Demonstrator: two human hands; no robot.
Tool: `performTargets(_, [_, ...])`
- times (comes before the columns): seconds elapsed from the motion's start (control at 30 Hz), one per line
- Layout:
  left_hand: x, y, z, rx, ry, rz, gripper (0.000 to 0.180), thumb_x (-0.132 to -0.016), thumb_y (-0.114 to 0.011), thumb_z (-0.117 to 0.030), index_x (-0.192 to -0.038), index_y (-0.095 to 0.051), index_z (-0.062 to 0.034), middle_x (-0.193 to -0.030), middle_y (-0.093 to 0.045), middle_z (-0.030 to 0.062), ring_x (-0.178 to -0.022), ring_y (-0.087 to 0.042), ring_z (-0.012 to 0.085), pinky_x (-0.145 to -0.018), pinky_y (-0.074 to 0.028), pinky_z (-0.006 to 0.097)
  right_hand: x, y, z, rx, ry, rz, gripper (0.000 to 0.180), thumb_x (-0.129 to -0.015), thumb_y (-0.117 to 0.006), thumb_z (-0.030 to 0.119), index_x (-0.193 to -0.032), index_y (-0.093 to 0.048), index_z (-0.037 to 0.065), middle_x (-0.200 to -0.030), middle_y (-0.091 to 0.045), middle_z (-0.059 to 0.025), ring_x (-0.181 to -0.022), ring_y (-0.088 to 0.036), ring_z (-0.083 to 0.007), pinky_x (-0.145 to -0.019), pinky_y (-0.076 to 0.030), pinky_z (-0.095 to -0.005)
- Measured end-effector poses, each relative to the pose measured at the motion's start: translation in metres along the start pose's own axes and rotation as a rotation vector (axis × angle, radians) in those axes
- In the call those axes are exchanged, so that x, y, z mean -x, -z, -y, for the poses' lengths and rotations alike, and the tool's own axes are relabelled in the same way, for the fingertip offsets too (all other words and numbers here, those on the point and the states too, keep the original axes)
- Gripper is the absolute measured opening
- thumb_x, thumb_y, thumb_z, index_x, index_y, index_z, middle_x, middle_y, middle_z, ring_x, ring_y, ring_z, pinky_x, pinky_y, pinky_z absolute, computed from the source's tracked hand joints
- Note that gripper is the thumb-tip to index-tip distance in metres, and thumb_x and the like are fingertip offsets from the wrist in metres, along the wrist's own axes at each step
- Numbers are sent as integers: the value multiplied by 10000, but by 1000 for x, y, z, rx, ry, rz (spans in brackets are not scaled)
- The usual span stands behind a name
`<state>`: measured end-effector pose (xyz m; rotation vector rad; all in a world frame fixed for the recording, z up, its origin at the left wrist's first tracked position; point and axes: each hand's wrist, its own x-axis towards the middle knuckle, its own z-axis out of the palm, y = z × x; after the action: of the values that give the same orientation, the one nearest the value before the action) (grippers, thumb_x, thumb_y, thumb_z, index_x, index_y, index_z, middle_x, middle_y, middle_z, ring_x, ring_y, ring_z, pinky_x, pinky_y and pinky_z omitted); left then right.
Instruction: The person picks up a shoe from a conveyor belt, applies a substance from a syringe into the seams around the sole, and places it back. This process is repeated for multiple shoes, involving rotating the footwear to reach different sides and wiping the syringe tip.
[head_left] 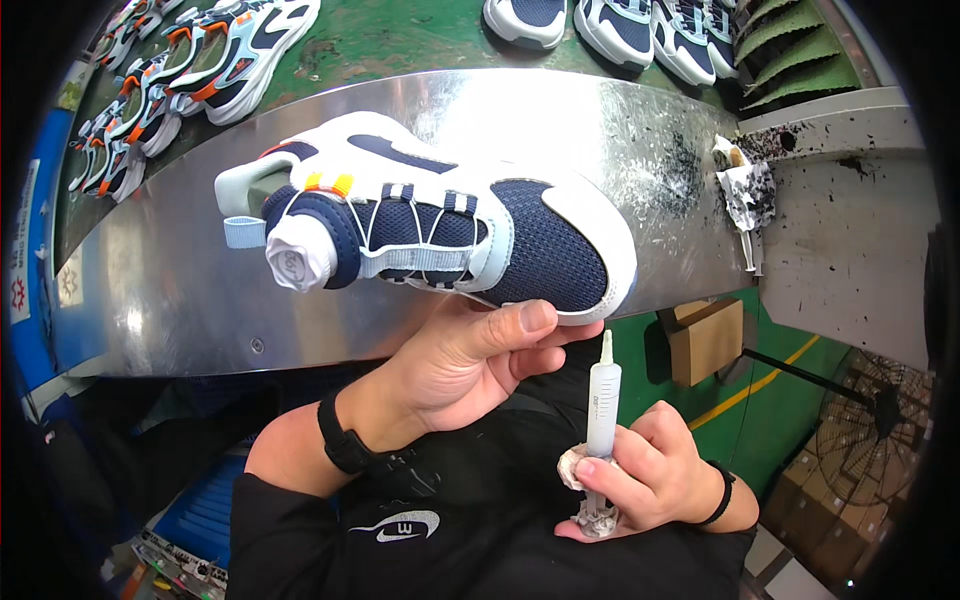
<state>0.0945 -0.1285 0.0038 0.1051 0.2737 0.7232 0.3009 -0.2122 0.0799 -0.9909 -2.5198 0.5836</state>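
Note:
A white and navy sneaker (430,215) with a dial, thin laces and orange accents is tilted on its side above the metal worktop. My left hand (490,345) grips it from below near the toe, thumb pressed along the sole edge. In my right hand (650,465) is a clear plastic syringe (604,400), held upright with its tip just below the toe of the sneaker. White wrapping covers the syringe's lower end and plunger, where my fingers close round it. The tip and the shoe look slightly apart.
A steel worktop (190,310) curves in front of me. Finished sneakers (240,60) stand on a green surface behind it at left, with more sneakers (615,30) at back right. A stained white cloth (747,190) hangs beside a metal wall. Lower right are a cardboard box (705,345) and a fan (875,420).

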Motion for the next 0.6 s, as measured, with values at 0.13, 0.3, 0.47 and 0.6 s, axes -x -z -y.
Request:
performTargets(0.13, [-1, -4, 1, 66, 3, -34, 333, -856, -638, -96, -1171, -562, -24, -1102, -628, 105, -1023, -612, 192, -749, -552, 227, 4, -2, -3, 1, -12, 1, 533, -700, -693, 446, -1098, -600, 103, -863, -547, -71, -626, -376, -174, -528, -301, -296])
performTargets(0.3, [-1, 3, 2, 79, 39, -4, 311, -856, -619, -67, -1155, -565, 1, -1091, -631, 119, -1026, -610, 215, -774, -539, 260, 11, -4, -5, -66, 35, -92, 604, -656, -736, 490, -1064, -578, 74, -801, -537, -49, -612, -400, -181, -524, -304, -316])
performTargets(0.47, [50, 15, -18, 58, 63, 34, 434, -782, -637, -20, -1201, -524, -25, -1118, -614, 105, -1059, -584, 225, -853, -496, 344, 14, -5, -31, -40, 27, -184, 927, -637, -759, 551, -1306, -324, 79, -1049, -460, -141, -754, -455, -238, -638, -343, -373])
performTargets(0.6, [105, 10, -33, -133, -105, -323, 743, -711, -670, -29, -1365, -316, -23, -1280, -494, 113, -1178, -500, 211, -1009, -384, 358, 12, -13, -70, -97, -56, -162, 1042, -567, -806, 556, -1333, -305, 58, -1067, -460, -154, -867, -444, -271, -738, -356, -405])
